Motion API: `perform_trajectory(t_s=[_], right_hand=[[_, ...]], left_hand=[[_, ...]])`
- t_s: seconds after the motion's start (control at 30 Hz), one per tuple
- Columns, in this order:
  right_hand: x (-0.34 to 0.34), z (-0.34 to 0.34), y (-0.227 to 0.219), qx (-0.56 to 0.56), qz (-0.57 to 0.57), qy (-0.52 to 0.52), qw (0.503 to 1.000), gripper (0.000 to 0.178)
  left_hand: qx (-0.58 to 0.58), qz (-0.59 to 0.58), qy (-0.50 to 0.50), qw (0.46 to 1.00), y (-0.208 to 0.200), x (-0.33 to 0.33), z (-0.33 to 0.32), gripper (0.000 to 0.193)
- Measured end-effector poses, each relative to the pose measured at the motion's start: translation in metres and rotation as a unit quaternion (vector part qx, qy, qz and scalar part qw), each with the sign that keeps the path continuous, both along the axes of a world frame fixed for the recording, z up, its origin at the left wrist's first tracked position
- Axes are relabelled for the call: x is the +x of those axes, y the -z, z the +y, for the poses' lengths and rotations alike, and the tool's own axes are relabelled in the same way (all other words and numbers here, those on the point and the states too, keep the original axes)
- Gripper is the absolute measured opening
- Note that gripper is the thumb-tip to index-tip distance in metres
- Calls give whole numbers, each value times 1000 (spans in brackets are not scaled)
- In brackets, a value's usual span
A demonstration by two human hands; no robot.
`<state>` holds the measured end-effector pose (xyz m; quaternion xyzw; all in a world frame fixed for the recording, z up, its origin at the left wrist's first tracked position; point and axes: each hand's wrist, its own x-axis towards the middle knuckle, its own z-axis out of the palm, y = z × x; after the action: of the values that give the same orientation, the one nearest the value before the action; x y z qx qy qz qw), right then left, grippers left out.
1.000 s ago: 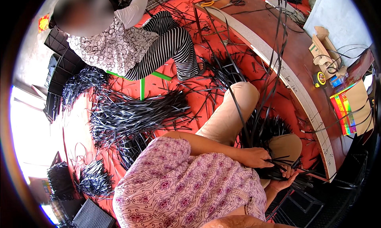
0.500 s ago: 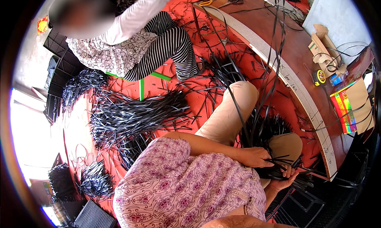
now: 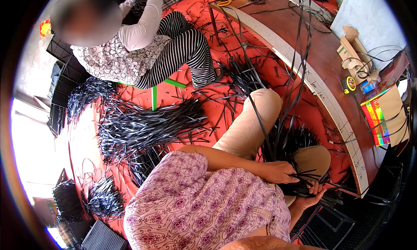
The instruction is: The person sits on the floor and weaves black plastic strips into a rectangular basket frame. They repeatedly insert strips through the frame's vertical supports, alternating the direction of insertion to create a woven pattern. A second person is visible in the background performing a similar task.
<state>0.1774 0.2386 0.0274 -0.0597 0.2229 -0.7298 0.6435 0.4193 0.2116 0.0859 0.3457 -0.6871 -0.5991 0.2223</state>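
Observation:
Over my lap, flat black plastic strips [image 3: 299, 189] run between my two hands. My left hand [image 3: 281, 172] reaches across from the left, its fingers closed on the strips by my knee. Lower and to the right, my right hand [image 3: 311, 196] curls its fingers around the same strips from beneath. A dense bunch of black strips [image 3: 299, 138] lies just beyond my knee. Long loose strips [image 3: 302, 54] rise from there toward the top of the view. The exact crossing of strips between my fingers is too small to make out.
Heaps of cut black strips [image 3: 147, 126] cover the red floor on the left. A co-worker [image 3: 126, 54] sits at the upper left on a green-legged stool [image 3: 154, 98]. On the brown table [image 3: 299, 32] are scissors [image 3: 256, 1], a tape measure [image 3: 349, 85] and a torn cardboard box [image 3: 354, 54].
The co-worker's raised arm has come down and back toward the dark woven piece at the top. My hands and the strips in them look unchanged.

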Motion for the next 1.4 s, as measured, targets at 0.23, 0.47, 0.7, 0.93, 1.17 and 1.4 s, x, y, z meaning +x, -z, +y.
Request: perform_trajectory(t_s=[0.23, 0.47, 0.7, 0.93, 1.17, 1.4], right_hand=[[3, -1, -3, -14, -15, -7, 1000, 36], [5, -2, -5, -78, -22, -32, 996, 35], [6, -3, -3, -61, -22, -24, 998, 33], [6, -4, -4, -49, -15, -18, 999, 34], [9, -3, -5, -51, -26, -39, 998, 34], [7, -2, -6, -51, -10, -44, 998, 34]], left_hand=[[3, 5, -16, 1000, -5, 2, 0, 36], [-42, 7, -183, 982, -38, 37, -41, 33], [-218, 48, -470, 854, -67, 122, -83, 12], [-414, -73, -531, 735, -97, 161, -15, 11], [-351, 92, -676, 641, -80, 202, 12, 8], [-322, -256, -741, 531, -75, 260, 17, 73]])
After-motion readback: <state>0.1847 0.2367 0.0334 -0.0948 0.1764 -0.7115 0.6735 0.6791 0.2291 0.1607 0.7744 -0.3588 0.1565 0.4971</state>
